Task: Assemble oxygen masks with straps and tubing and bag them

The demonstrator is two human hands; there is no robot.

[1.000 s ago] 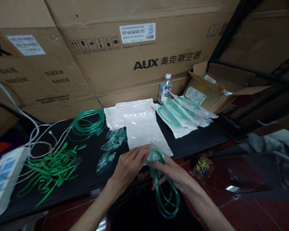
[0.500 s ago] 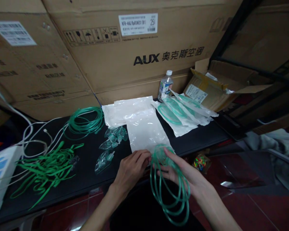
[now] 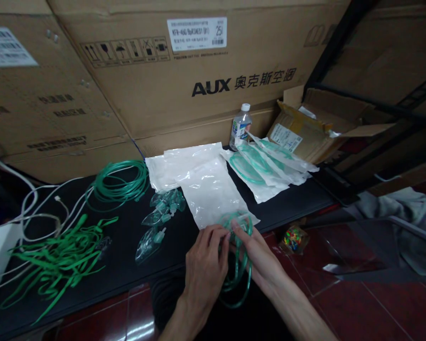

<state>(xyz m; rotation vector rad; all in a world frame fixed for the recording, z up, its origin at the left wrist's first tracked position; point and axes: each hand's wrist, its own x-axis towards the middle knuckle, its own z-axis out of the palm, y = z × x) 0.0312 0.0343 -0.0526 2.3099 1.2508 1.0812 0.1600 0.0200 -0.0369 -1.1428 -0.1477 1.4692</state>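
In my right hand (image 3: 266, 260) is a looped coil of clear green tubing (image 3: 249, 277), its thumb lying over the top of the loops. The lower loops hang over my lap. My left hand (image 3: 206, 258) has its fingers bent in and pinched at the coil's left side; the exact spot they grip is partly hidden. Behind the coil lies a flat white plastic pouch (image 3: 213, 194), its near edge close to my fingers. Several clear green masks (image 3: 151, 244) lie to the left of the pouch on the black table (image 3: 128, 265).
Another green tubing coil (image 3: 122, 182) and a heap of green elastic straps (image 3: 62, 260) lie left, near white cables and a white power strip (image 3: 0, 253). Filled pouches (image 3: 270, 170), a bottle (image 3: 240, 127) and an open carton (image 3: 301, 132) stand right. Large cardboard boxes (image 3: 128, 94) rise behind.
My left hand has come in to the right, against the coil. The hanging loops have drawn closer together and shorter. The view has shifted slightly to the right.
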